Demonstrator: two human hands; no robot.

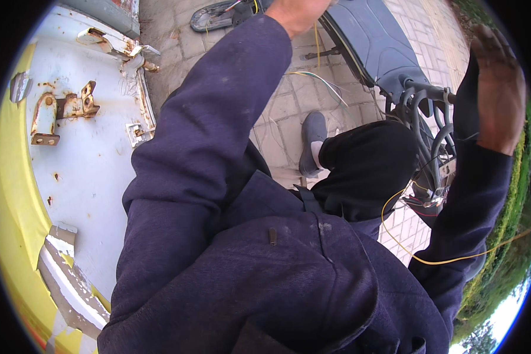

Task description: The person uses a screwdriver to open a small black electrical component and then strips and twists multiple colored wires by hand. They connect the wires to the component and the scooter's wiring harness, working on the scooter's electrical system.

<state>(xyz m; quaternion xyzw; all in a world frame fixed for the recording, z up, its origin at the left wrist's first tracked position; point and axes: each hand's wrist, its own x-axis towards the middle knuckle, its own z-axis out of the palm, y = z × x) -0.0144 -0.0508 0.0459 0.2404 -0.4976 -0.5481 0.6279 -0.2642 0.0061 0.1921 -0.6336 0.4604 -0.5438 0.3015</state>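
Observation:
My left hand (300, 16) reaches to the top edge, beside the grey plastic body panel (369, 41) of an electric scooter; its fingers are cut off or hidden, so any hold cannot be seen. At the far right, my right hand (501, 97) is raised along a black part (467, 100) of the scooter. Its fingers look stretched out, slightly blurred, with nothing visible in them; whether they touch the black part is unclear. A long yellow wire (436, 261) runs from the scooter's bared tube frame (422, 115) across my right sleeve. Loose thin wires (324, 79) hang by the panel.
On the left stands a white metal panel (94, 159) with a rusty hinge bracket (62, 112) and yellow covering (17, 206). A dark grey scooter part (213, 17) lies on the paving (280, 109). My shoe (314, 138) is near the scooter. A green hedge (501, 248) lines the right.

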